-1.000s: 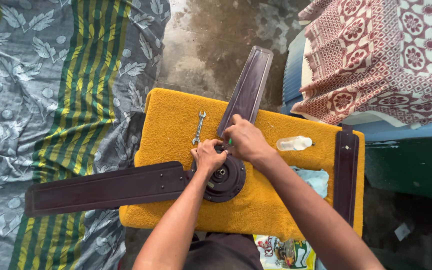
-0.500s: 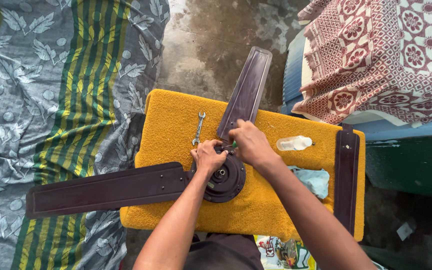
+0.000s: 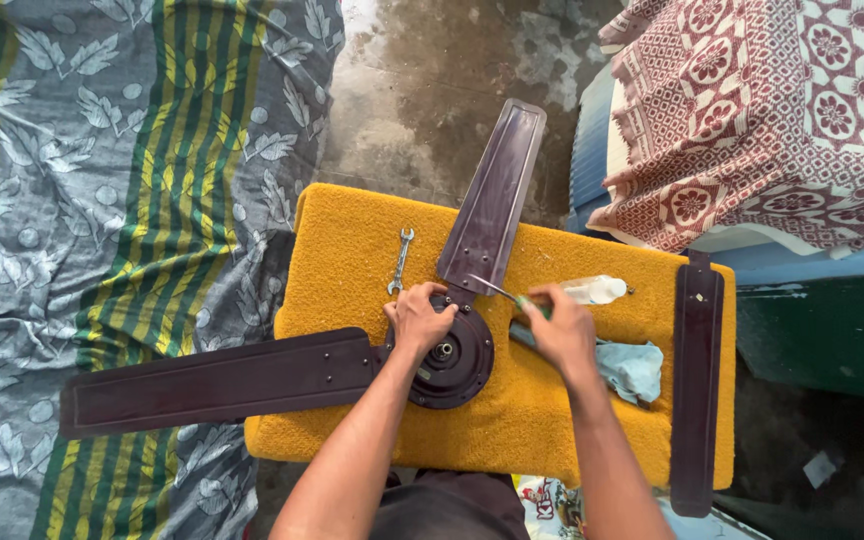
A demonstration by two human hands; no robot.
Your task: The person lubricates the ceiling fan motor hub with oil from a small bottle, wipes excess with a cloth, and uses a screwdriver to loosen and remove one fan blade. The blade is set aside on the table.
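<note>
A dark brown ceiling fan lies on a yellow mat (image 3: 352, 240). Its round motor hub (image 3: 457, 360) carries one blade (image 3: 222, 380) reaching left and another blade (image 3: 497, 200) reaching away from me. My left hand (image 3: 420, 318) rests on the hub's upper left edge. To the right of the hub, my right hand (image 3: 557, 325) grips a screwdriver (image 3: 497, 292) with a green handle. Its metal tip points toward the base of the far blade.
A small spanner (image 3: 399, 260) lies on the mat left of the far blade. A loose third blade (image 3: 694, 380) lies along the mat's right edge. A clear small bottle (image 3: 597, 290) and blue cloth (image 3: 632, 368) sit by my right hand. A patterned sheet (image 3: 102, 200) covers the left; a covered blue bench (image 3: 802, 130) stands right.
My right hand has drawn back from the hub to the right, and the screwdriver now shows in it. My left hand stays on the hub.
</note>
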